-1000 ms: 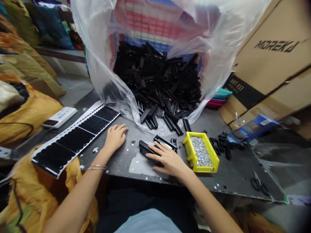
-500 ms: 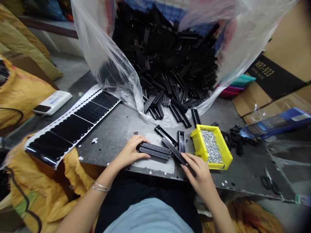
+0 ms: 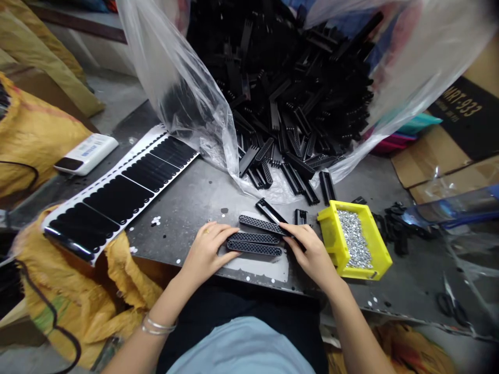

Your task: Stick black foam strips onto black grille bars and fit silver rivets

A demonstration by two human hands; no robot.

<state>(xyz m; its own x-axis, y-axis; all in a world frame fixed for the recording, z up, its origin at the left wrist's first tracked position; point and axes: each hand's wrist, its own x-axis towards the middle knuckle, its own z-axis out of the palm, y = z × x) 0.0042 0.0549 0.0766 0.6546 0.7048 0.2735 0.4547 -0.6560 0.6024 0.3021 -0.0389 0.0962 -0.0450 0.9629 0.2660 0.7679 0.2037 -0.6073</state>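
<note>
Two long black plastic pieces with a crosshatched top [image 3: 255, 248] lie side by side near the table's front edge. My left hand [image 3: 208, 248] grips their left ends between thumb and fingers. Just behind them, a third crosshatched black piece [image 3: 258, 224] lies at a slight angle, its right end pinched in my right hand [image 3: 310, 252]. Beyond my right fingers are a hollow black piece [image 3: 271, 210] with its open side up and another black piece [image 3: 300, 216], partly hidden by the hand. A pale sheet [image 3: 268, 267] lies beneath the pieces.
A yellow bin [image 3: 339, 254] of small silvery parts stands right of my right hand. Behind, a clear plastic bag [image 3: 210, 98] spills many black pieces [image 3: 288, 119]. At left lie a sheet of black stickers [image 3: 120, 197] and a white device [image 3: 88, 154]. Scissors [image 3: 451, 301] rest at far right.
My right hand has swung the third piece from a steep slant at the right to nearly parallel behind the other two. My left hand keeps hold of the pair. The camera view has shifted slightly.
</note>
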